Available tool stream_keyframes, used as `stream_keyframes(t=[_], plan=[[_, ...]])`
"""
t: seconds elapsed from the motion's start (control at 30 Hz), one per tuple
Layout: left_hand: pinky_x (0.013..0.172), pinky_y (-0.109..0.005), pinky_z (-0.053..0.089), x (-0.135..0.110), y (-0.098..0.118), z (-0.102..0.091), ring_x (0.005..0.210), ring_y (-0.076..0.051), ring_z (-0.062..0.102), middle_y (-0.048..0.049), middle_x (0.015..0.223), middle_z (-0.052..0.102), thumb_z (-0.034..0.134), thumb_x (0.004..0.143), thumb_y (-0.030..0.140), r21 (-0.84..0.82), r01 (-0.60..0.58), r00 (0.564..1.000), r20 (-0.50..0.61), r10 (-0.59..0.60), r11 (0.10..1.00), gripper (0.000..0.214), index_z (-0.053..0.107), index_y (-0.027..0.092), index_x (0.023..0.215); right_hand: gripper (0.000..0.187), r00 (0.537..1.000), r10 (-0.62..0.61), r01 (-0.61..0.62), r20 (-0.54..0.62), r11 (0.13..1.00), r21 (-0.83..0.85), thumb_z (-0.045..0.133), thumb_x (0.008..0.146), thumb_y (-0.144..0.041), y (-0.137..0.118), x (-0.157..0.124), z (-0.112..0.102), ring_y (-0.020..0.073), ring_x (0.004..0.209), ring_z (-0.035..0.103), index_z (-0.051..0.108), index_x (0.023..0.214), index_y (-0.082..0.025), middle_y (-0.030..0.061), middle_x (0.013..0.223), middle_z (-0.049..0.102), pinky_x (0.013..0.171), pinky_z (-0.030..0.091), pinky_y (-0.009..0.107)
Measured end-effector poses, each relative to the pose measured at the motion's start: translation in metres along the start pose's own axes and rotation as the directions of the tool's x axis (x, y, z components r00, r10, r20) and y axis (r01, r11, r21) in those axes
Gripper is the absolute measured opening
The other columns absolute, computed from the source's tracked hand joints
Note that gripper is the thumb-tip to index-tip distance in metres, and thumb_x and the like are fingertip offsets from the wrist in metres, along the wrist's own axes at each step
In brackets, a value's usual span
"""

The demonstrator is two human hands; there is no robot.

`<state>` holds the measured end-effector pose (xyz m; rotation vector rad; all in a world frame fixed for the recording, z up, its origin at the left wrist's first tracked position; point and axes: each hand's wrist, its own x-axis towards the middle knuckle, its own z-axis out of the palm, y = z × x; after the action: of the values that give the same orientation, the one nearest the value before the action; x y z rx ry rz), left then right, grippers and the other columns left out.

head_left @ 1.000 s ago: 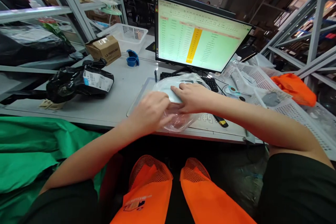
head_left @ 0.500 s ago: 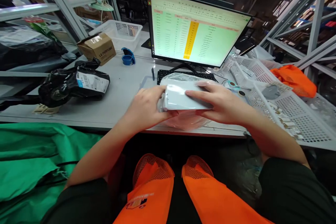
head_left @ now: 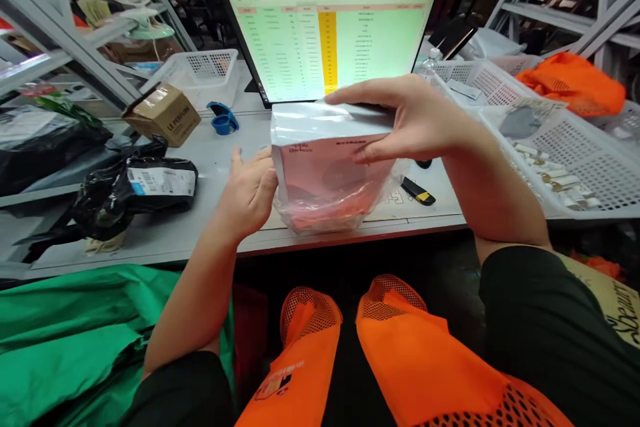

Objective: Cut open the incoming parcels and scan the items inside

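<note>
A box (head_left: pixel 335 167) with a white top and a pink front printed with small lettering stands near the desk's front edge. Clear plastic film (head_left: pixel 325 217) shows around its lower part. My right hand (head_left: pixel 413 117) grips the box from the right, thumb on the pink front and fingers over the top. Flat against the box's left side lies my left hand (head_left: pixel 253 193), its fingers stretched out and partly hidden. To the right of the box is a black and yellow utility knife (head_left: pixel 419 191).
A monitor (head_left: pixel 370 33) stands behind the box. On the left are a brown carton (head_left: pixel 163 115), a blue lidded container (head_left: pixel 223 119) and a black plastic parcel (head_left: pixel 163 180). White perforated baskets (head_left: pixel 600 167) line the right, beside an orange cloth (head_left: pixel 575 83).
The box has turned, so its pink front shows more fully. My left hand has opened and moved to its left side; my right hand has shifted up over the top. The camera view has shifted.
</note>
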<state>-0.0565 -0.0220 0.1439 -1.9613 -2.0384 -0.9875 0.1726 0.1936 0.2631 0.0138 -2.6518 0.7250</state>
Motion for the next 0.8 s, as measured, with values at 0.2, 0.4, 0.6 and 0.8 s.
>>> stream_keyframes(t=[0.2, 0.4, 0.6, 0.8], plan=[[0.134, -0.071, 0.018, -0.005, 0.002, -0.021, 0.137, -0.034, 0.065, -0.0094, 0.105, 0.078, 0.036, 0.105, 0.029, 0.268, -0.122, 0.99, 0.107, 0.096, 0.956, 0.046, 0.066, 0.023, 0.07, 0.084, 0.973, -0.026, 0.082, -0.23, 0.968, 0.236, 0.097, 0.062, -0.055, 0.043, 0.001, -0.007, 0.0319, 0.13, 0.07, 0.072, 0.138, -0.03, 0.004, 0.136, 0.076, 0.114, 0.058, 0.047], [0.124, -0.071, 0.037, -0.012, 0.009, -0.02, 0.146, -0.042, 0.056, -0.0095, 0.137, 0.075, 0.053, 0.1, 0.031, 0.328, -0.266, 0.929, 0.339, 0.149, 0.907, 0.037, 0.075, 0.022, 0.072, 0.061, 0.593, -0.04, 0.086, -0.804, 0.996, 0.014, 0.043, 0.097, -0.05, 0.085, -0.004, -0.025, 0.024, 0.151, 0.055, 0.056, 0.156, -0.036, -0.0054, 0.155, 0.062, 0.115, 0.053, 0.046], [0.109, -0.045, 0.057, 0.018, 0.033, -0.008, 0.124, -0.028, 0.069, -0.0115, 0.135, 0.073, 0.045, 0.102, 0.013, 0.098, -0.318, 0.884, 0.391, 0.258, 0.943, 0.041, 0.074, 0.02, 0.13, 0.072, 0.489, 0.462, -0.023, -0.739, 0.854, 0.519, 0.046, 0.096, -0.064, 0.127, -0.094, 0.004, 0.028, 0.15, 0.053, 0.046, 0.163, -0.038, 0.0012, 0.167, 0.052, 0.113, 0.054, 0.053], [0.111, -0.048, 0.055, 0.092, -0.018, 0.023, 0.131, -0.035, 0.065, -0.0182, 0.144, 0.066, 0.069, 0.091, 0.044, 0.241, -0.089, 0.919, 0.394, -0.013, 0.966, 0.064, 0.062, 0.017, 0.149, 0.062, 0.26, 0.829, -0.373, -0.494, 0.559, 0.741, 0.065, 0.078, -0.066, 0.163, -0.175, 0.082, 0.0359, 0.109, 0.073, 0.067, 0.131, -0.033, 0.0088, 0.113, 0.081, 0.085, 0.062, 0.055]])
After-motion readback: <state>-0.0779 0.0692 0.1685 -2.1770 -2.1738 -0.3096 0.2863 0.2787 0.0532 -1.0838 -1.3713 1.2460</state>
